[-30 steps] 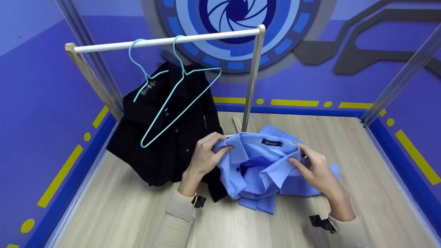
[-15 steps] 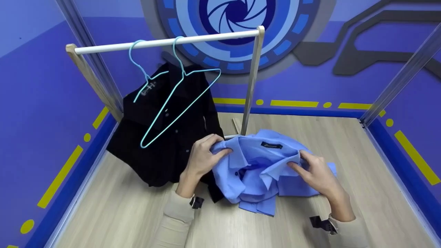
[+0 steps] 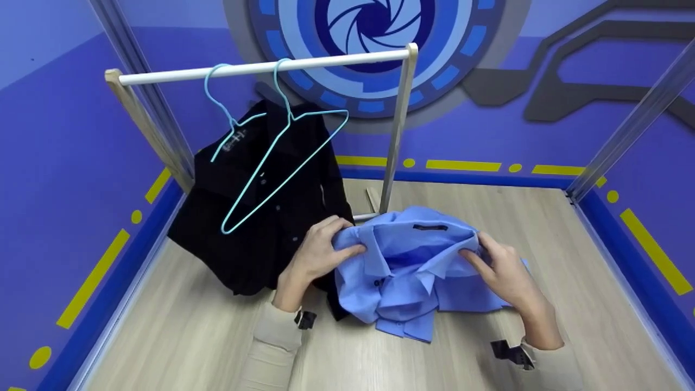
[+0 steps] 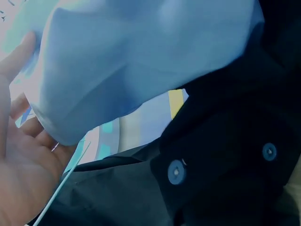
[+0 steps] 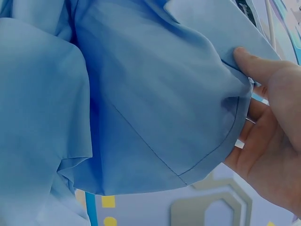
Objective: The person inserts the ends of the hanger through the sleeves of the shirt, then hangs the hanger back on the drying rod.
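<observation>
Wood-grain flooring [image 3: 347,364] lies nearest us. Partly resting on it is the blue shirt [image 3: 402,298], which our left hand [image 3: 320,248] and right hand [image 3: 504,269] pinch either side of its collar [image 3: 374,254]. Its label [image 3: 430,227] has just tipped nearly edge-on, leaving the neckline, we judge, easier to reach into. Beyond, a bare hanger [image 3: 288,176] hangs from the rack [image 3: 347,58].

Bright head view, soft shadows, dimmer wrist views
</observation>
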`<state>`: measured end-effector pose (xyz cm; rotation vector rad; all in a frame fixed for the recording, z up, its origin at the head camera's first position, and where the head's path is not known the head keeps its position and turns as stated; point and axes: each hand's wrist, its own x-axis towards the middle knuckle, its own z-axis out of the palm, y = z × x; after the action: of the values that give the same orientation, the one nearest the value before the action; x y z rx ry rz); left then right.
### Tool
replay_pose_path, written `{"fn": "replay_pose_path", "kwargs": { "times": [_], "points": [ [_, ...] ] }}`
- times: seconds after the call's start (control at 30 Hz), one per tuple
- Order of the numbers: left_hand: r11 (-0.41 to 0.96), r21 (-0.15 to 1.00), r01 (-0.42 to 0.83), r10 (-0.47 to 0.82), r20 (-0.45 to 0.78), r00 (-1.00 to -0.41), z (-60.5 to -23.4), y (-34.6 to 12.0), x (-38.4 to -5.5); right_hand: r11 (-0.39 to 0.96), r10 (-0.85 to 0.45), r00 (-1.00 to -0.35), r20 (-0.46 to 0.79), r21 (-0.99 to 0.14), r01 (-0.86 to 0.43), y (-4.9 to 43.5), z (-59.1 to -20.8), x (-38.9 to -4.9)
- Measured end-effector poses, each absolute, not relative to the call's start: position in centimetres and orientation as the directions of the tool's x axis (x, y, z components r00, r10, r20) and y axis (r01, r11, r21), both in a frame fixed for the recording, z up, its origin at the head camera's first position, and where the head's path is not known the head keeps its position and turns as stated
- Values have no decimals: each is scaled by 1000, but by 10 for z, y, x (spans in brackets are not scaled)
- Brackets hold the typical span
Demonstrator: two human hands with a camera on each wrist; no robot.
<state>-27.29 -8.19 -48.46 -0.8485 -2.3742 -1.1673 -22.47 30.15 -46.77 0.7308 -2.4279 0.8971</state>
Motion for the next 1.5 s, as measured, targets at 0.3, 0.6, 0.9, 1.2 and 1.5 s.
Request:
{"fn": "replay_pose_path", "kwargs": {
  "times": [0.3, 0.6, 0.9, 1.2, 1.5],
  "points": [
    [423, 631, 651, 460, 469, -754, -490, -93, -278, 636, -317, -743, 590, -449, -628, 304, -466, -224],
    [310, 691, 653, 446, 501, -742, -493, -100, -279, 607, -313, -719, 620, -452, -654, 305, -463, -224],
    [267, 689, 673, 316, 597, -737, -492, -100, -280, 619, -298, -701, 648, -428, -658, 304, -460, -226],
    [276, 638, 719, 169, 704, -690, -492, -96, -282, 660, -248, -723, 645, -433, -613, 305, -459, -225],
    [316, 584, 748, 102, 762, -639, -488, -94, -284, 665, -212, -757, 618, -477, -575, 305, -459, -226]
  ]
}}
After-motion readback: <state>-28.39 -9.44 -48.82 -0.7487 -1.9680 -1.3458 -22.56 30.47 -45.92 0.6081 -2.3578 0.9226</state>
